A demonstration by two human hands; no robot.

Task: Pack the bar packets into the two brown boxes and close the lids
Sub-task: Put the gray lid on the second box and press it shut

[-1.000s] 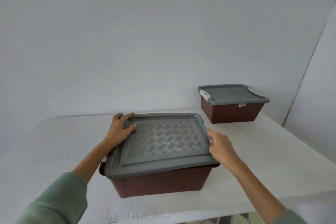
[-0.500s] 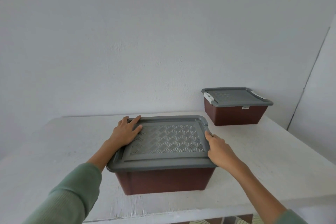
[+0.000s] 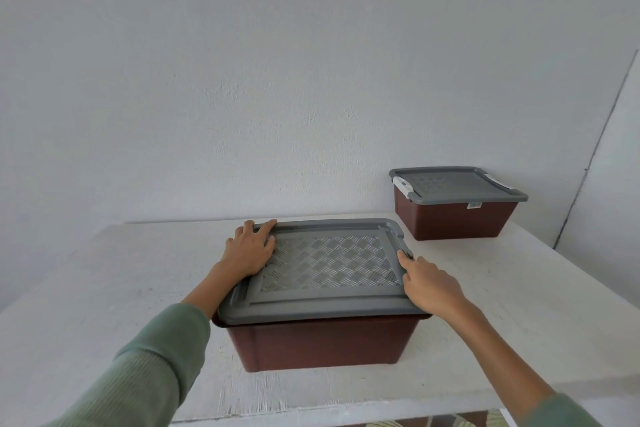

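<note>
Nearly finished, by the look of it: a person in green sleeves [image 3: 149,367] seats the grey lid [image 3: 325,267] on the nearer brown box [image 3: 322,343], which sits between both hands on a white tabletop [image 3: 104,288]. The left hand [image 3: 251,248] lies flat and released on the lid's far left corner, fingers spread, forearm reaching in low. The right hand [image 3: 429,284] meets the lid's right rim, forefinger laid along it; whether the other fingers hook under the rim cannot be told. No bar packets show. The next move likely calls for even downward pressure and fastening any side catches. Beyond the right hand, well apart, the second brown box [image 3: 453,218] stands lidded, white latches [image 3: 403,185] down.
</note>
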